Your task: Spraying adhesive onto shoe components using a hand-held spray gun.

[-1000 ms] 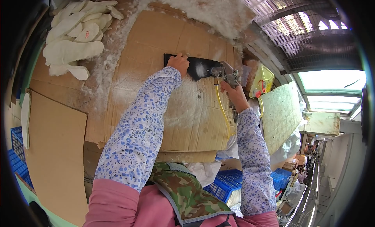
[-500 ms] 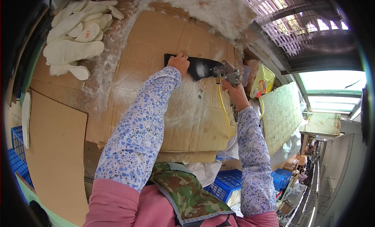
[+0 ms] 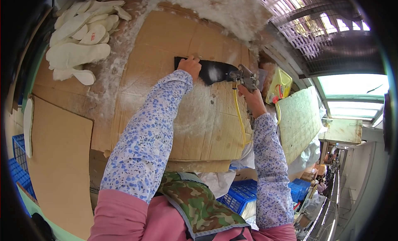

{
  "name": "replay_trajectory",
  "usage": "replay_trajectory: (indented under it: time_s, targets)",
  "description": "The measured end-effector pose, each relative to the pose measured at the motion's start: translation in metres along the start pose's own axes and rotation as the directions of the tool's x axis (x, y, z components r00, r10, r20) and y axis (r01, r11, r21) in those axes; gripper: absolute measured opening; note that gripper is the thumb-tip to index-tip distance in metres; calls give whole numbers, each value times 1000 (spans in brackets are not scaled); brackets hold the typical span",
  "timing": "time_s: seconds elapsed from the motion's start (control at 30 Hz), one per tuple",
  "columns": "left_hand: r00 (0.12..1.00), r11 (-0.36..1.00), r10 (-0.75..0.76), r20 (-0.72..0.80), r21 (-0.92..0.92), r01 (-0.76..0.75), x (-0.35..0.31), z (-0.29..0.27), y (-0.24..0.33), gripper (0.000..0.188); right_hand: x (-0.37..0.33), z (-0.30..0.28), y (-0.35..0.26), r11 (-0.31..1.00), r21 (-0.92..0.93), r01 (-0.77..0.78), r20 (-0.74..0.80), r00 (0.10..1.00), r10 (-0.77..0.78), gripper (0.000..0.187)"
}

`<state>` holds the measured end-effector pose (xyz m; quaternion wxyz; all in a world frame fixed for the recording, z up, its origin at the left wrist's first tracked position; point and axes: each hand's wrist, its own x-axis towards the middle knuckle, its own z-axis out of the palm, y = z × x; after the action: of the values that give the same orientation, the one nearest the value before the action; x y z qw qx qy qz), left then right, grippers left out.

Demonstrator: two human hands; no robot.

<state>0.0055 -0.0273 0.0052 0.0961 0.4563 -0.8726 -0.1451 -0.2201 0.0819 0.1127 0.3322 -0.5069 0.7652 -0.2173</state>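
Observation:
A black piece of sheet material [image 3: 219, 70] with a whitish patch lies on a large brown cardboard sheet [image 3: 199, 133]. My left hand [image 3: 190, 68] is closed on its left end, fingertips pressed at the upper edge. At its right end, my right hand [image 3: 253, 101] grips a metal spray gun [image 3: 248, 78] fed by a thin yellow hose [image 3: 239, 118]. The gun's front points left over the black piece and hides part of that end. Whether its nozzle touches the material I cannot tell.
White foot-shaped insoles [image 3: 78, 52] are heaped at the far left. Whitish fluff [image 3: 215, 11] covers the far edge. To the right stand a yellow container [image 3: 280, 84] and a pale stained board [image 3: 299, 116]. Blue crates [image 3: 240, 195] sit below the cardboard; another cardboard panel [image 3: 60, 158] is at left.
My right hand and the spray gun have shifted slightly right and nearer, and the hose has moved with them. My left hand and the black piece have stayed in place.

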Motion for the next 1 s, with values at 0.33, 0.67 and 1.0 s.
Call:
replay_trajectory:
  time_s: [0.33,0.67,1.0]
  targets:
    - [1000,999,-9,19,34,9,2,2,3,17,1,-3,5,1000,-16,-4,-9,1000,4,27]
    - [999,1000,-10,34,24,9,3,-2,5,18,4,-6,10,999,-11,-34,-26,999,34,26]
    - [999,1000,-14,30,15,14,2,-2,4,18,-3,-4,2,998,55,12,-34,999,-10,29]
